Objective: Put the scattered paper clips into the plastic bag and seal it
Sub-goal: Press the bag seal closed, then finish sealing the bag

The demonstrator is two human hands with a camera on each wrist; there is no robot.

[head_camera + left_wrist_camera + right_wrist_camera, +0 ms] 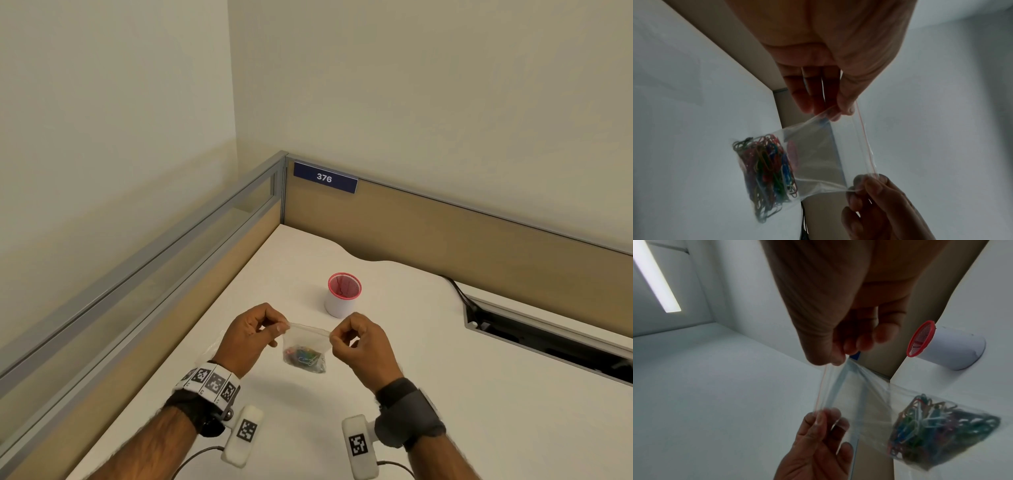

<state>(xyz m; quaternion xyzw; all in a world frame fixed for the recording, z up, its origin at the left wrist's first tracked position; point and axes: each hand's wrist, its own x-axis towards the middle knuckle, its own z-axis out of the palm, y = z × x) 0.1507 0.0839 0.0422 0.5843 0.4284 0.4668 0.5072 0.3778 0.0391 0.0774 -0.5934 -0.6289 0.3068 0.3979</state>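
A small clear zip bag (308, 342) hangs above the white desk (445, 394), stretched between both hands. Several coloured paper clips (304, 357) lie bunched at its bottom. My left hand (282, 328) pinches the left end of the bag's top strip, and my right hand (333, 337) pinches the right end. In the left wrist view the left hand (840, 113) and right hand (865, 183) hold the strip with its red line taut, the clips (766, 175) low in the bag (818, 154). The right wrist view shows the same bag (859, 402) and clips (931, 426). I cannot tell whether the strip is sealed.
A white cup with a red mesh rim (343, 294) stands just beyond the hands. Low partition walls (445, 233) close the desk at the back and left. A cable slot (548, 342) with a black cord opens at the right. A faint clear plastic sheet (212, 346) lies left of the left wrist.
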